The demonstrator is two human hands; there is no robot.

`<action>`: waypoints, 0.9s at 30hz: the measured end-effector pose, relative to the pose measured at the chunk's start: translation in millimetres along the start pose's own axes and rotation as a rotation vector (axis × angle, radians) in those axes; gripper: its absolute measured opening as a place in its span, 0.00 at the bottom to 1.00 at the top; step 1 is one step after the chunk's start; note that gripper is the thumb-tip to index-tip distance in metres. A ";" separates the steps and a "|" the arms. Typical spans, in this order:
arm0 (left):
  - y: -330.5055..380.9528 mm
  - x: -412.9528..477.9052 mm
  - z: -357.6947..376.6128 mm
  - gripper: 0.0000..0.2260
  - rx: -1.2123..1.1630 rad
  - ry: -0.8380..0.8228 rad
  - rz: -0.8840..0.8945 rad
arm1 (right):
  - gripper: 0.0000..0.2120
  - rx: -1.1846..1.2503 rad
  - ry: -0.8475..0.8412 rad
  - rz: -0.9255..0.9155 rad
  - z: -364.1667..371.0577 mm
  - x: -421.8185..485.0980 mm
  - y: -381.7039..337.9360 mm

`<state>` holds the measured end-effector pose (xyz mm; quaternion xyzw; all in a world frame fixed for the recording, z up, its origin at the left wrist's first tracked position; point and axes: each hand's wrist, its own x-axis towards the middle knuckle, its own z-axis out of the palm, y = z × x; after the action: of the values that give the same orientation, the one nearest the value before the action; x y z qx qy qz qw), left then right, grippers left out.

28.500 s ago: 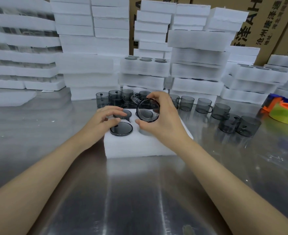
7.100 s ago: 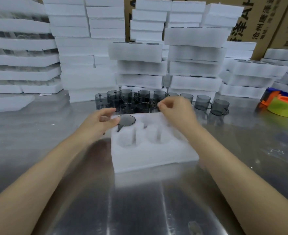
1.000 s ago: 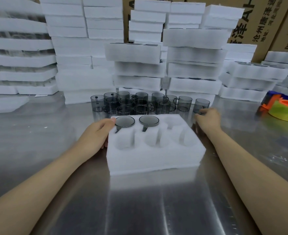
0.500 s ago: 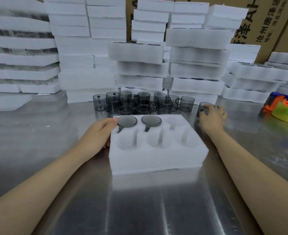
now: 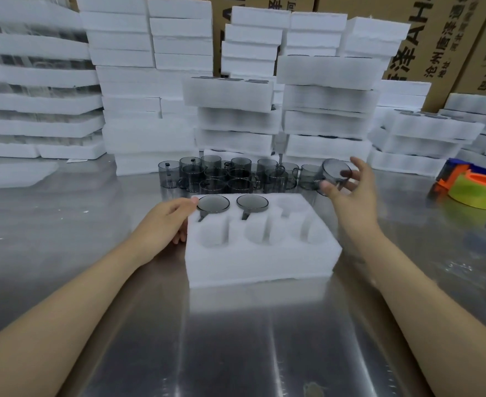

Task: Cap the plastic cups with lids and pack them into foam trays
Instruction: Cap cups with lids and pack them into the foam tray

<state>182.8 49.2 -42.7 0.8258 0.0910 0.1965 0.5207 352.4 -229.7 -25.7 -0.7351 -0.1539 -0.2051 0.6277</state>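
While our left hand grips the left edge of the foam tray, thumb on the top rim and fingers curled against the side wall, our right hand holds 1 smoky cup in the air, just behind the tray's right corner. Thumb and fingers wrap round that cup, which is tipped on its side; we cannot tell whether it carries a lid. 2 capped cups sit in the tray's back row, in the left and middle pockets. Loose cups stand clustered on the steel table just behind the tray, before stacked foam. A tape dispenser lies far right.
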 end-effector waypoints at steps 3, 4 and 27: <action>-2.5 1.2 0.0 0.15 -0.011 -0.003 -0.011 | 0.33 0.164 -0.151 -0.030 3.8 -5.3 -27.7; -3.3 2.0 0.3 0.15 -0.008 -0.002 -0.015 | 0.31 0.205 -0.208 -0.039 6.1 -8.3 -34.0; -5.2 4.7 2.7 0.22 0.015 0.003 -0.008 | 0.29 -0.248 -0.510 -0.156 16.9 -25.5 -36.4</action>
<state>188.4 50.9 -47.2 0.8291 0.0966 0.1949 0.5151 314.5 -206.2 -9.2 -0.8200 -0.3364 -0.0783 0.4563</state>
